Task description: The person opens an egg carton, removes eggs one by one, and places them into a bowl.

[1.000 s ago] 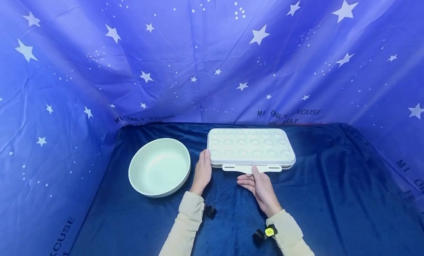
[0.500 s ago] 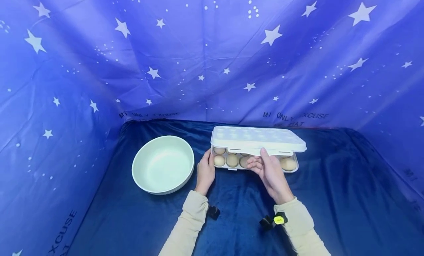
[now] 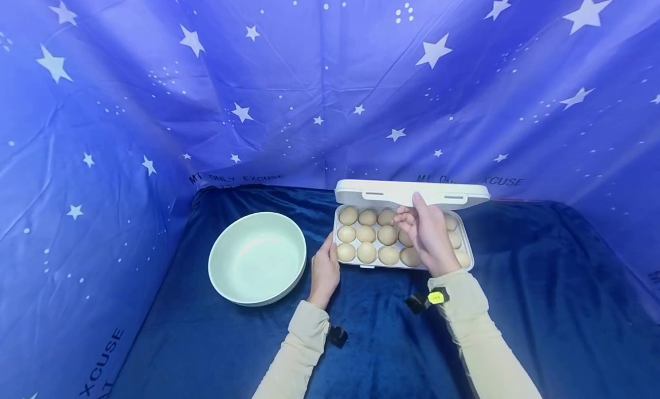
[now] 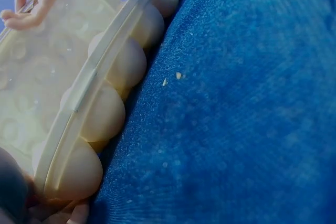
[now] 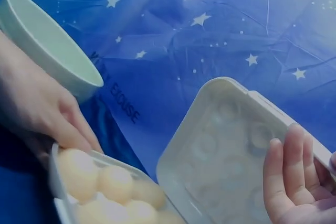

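Observation:
A white egg box (image 3: 342, 267) lies with its lid (image 3: 381, 188) raised on the far side, tilted back. Several brown eggs (image 3: 388, 235) sit in rows in its tray. My left hand (image 3: 325, 273) grips the tray's left end; in the right wrist view that hand (image 5: 39, 98) is at the tray's corner. With the thumb on the front flap and the fingers on the inner side, my right hand (image 3: 428, 233) holds the lid's edge. It hides some of the eggs. The left wrist view shows the egg undersides (image 4: 102, 111) bulging below the tray rim.
A pale green bowl (image 3: 258, 261) stands to the left of the egg box, with nothing seen inside. Dark blue cloth (image 3: 381, 341) covers the table. Behind hangs a blue star-printed curtain (image 3: 289, 89).
The lid has swung up and back from closed, held by my right hand, which moved up and away. The eggs have come into sight. My left hand has stayed at the box's left end.

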The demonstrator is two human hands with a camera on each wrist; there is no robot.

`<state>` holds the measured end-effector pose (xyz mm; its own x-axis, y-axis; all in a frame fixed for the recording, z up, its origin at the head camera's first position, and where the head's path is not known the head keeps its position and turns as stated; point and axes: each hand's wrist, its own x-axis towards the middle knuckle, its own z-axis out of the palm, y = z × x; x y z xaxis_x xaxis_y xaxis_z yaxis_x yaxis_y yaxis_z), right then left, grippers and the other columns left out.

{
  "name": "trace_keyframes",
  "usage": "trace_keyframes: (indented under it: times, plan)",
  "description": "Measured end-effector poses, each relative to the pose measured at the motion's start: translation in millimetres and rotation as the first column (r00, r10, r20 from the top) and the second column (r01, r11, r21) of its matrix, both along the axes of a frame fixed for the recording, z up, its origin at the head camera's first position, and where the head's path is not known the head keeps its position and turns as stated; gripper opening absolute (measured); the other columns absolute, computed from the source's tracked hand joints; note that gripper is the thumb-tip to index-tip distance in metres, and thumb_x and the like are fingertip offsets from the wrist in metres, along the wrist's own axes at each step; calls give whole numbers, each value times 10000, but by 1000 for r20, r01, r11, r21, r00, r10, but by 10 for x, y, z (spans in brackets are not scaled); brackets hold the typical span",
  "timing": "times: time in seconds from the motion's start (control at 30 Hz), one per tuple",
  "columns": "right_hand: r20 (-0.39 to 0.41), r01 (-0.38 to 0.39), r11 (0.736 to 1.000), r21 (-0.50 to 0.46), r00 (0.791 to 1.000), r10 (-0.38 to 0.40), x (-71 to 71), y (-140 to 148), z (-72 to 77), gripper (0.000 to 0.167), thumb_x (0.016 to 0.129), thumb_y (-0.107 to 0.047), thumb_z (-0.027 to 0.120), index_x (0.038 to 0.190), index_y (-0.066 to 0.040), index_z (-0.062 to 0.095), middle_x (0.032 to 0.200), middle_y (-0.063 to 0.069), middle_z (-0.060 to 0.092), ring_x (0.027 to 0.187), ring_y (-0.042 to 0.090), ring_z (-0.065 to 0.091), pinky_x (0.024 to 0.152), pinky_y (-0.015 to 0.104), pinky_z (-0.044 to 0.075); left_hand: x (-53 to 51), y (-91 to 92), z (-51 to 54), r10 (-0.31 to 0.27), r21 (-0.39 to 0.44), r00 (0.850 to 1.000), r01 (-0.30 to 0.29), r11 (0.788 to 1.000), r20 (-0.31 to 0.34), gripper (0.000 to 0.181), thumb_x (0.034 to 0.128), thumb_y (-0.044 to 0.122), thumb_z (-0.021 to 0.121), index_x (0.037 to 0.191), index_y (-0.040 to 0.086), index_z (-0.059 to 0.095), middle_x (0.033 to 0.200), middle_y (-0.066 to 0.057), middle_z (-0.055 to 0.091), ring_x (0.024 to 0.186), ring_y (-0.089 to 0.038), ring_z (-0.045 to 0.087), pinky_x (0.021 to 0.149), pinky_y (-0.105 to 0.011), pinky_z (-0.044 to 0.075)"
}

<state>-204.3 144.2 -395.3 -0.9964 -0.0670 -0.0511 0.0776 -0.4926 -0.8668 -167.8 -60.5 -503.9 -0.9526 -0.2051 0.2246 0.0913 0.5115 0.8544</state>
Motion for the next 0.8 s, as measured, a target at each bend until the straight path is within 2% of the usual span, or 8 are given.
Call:
trace_keyframes:
  times: [0.17,0.27,0.5,0.63,0.8]
  plan:
    - [-62,-10,1000,-13,998,9,-257,41,31,334,1050,-294,458,884,-13,525,781,28,647,674,120,630,735,209,587,-11,1,3,-4,15,1000,4,1000,22,347,1047,121,468,1364,59,592,1284,-171,649,1154,-332,637,975,-493,519]
    - [-73,-10,1000,-27,997,8,-404,64,42,307,1042,-290,471,972,8,491,795,32,629,684,120,616,730,206,585,-21,10,8,-9,31,998,8,999,56,348,1057,145,453,1368,60,585,1292,-163,648,1166,-314,633,984,-484,519]
    - [-64,-21,1000,-2,998,21,-700,65,75,304,1043,-300,460,965,-7,478,786,23,625,668,115,623,728,219,596,-33,-13,15,-11,40,996,8,999,84,350,1061,160,455,1373,60,579,1284,-146,659,1175,-288,631,986,-462,523]
    - [-58,-20,999,27,998,22,-838,73,88,315,1044,-309,459,1023,4,479,796,15,622,680,113,620,731,223,595,-31,-14,19,-12,42,996,9,999,87,350,1059,157,461,1376,65,577,1303,-142,648,1187,-293,623,996,-469,516]
    - [-45,7,1000,27,999,-6,-1018,60,79,294,1041,-305,469,1033,-12,449,787,12,623,691,109,609,632,178,551,-39,-15,16,-9,45,996,5,999,84,346,1057,160,467,1372,77,583,1290,-132,658,1174,-279,634,985,-460,525]
